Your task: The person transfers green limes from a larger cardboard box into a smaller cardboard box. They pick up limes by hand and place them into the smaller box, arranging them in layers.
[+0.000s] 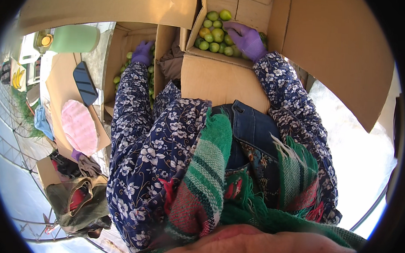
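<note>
My right hand (247,40), in a purple knit glove, reaches into a cardboard box (233,61) of small, round green fruits (218,35) that look like unripe tomatoes. A few of them are yellowish or orange. Its fingers lie over the fruits at the box's right side; whether they grip one is hidden. In a second cardboard box (113,56) to the left, my left hand (143,54), gloved alike, is down among more green fruits (117,79). The back of the glove hides what that hand may hold.
Large cardboard flaps (339,47) stand around the boxes. Brown cloth (173,57) is tucked between them. At left are a phone (85,83), a pink oval piece (79,127) on cardboard, a green container (75,38) and a dark mesh bag (76,202). Clear plastic sheeting (349,141) hangs at right.
</note>
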